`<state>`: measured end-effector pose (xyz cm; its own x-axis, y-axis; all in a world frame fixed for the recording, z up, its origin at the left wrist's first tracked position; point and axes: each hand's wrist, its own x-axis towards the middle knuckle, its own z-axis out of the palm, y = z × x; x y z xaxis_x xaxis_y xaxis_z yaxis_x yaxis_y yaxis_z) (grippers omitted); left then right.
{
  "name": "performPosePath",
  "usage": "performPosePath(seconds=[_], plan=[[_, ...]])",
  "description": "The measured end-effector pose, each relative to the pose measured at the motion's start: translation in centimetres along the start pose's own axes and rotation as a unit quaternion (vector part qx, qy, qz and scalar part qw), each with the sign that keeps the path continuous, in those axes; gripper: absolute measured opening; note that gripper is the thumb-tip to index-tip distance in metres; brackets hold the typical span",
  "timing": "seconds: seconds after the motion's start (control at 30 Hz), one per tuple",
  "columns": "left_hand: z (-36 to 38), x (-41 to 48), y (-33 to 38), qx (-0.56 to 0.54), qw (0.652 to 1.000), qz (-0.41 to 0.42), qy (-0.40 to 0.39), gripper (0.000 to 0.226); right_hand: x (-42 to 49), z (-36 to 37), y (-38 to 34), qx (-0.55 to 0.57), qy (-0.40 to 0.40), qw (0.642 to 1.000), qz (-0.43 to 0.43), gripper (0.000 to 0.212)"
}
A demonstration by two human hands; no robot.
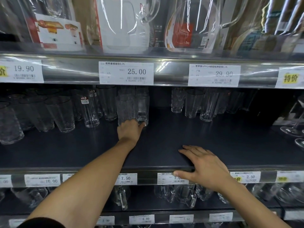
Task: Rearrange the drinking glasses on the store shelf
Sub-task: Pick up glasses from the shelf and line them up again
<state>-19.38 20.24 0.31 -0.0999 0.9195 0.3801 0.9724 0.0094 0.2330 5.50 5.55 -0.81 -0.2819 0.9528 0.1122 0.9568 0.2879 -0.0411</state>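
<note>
Clear smooth drinking glass (142, 109): tall narrow tumbler with a thick base, standing on the dark grey metal shelf (164, 139) directly below the white 25.00 price tag (126, 72). Upright, long axis vertical, mouth up, rim partly hidden behind the tag rail. Touching its left side is a clear textured drinking glass (125, 107), similar height, also upright.

Left hand (130, 131) is below the tag, at the bases of both glasses. Fingers curled, tips hidden behind the knuckles, thumb against the smooth glass's foot. Cannot tell if it is clamped on either glass.

Right hand (204, 167) is down and right of the tag, palm flat on the shelf's front edge. Fingers straight and spread, thumb over the lower label strip, holding nothing.

Left of the tag: row of clear tapered tumblers (60, 112), upright, close-packed, one with a red sticker.

Right of the tag: cluster of clear tumblers (193, 104) at the shelf back, well apart from the smooth glass, bare shelf between.

Far right of the tag: clear stemmed glasses (294, 127), partly cut off.

Above the tag: clear glass jugs (192, 27) and a white carton (121, 25).

Below the tag, next shelf down: more clear glassware (185, 195), blurred.
</note>
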Motion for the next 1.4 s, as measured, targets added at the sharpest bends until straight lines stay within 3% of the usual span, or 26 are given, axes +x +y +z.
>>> performPosePath(seconds=[0.7,0.87,0.97,1.03,1.1,1.2,1.27,1.4], plan=[[0.0,-0.1,-0.4,-0.092,0.995,-0.029,-0.017,0.056,-0.3,-0.5,-0.5,-0.001,-0.024,0.999,0.021,0.1],[-0.8,-0.7,-2.1,-0.205,0.972,-0.022,-0.116,0.043,0.0,-1.5,-0.9,0.03,-0.052,0.998,0.031,0.095],[-2.6,-1.9,-2.4,-0.327,0.924,-0.011,-0.197,0.032,-0.4,-2.4,-1.6,0.108,-0.051,0.991,0.064,0.085],[-4.1,-3.6,-2.3,-0.407,0.886,-0.013,-0.222,0.026,-1.2,-3.0,-2.8,0.244,-0.003,0.965,0.101,0.068],[-5.5,-5.6,-2.1,-0.477,0.85,-0.009,-0.224,0.018,-2.3,-3.5,-4.1,0.387,0.082,0.908,0.138,0.046],[-7.0,-8.3,-1.6,-0.547,0.808,0.016,-0.216,0.012,-4.1,-4.4,-5.3,0.484,0.167,0.839,0.185,0.023],[-7.8,-9.8,-1.1,-0.576,0.785,0.037,-0.226,0.01,-5.6,-5.1,-5.6,0.514,0.199,0.808,0.206,0.021],[-8.8,-11.9,0.5,-0.602,0.756,0.081,-0.244,0.01,-9.0,-6.2,-5.8,0.534,0.248,0.771,0.242,0.036]])
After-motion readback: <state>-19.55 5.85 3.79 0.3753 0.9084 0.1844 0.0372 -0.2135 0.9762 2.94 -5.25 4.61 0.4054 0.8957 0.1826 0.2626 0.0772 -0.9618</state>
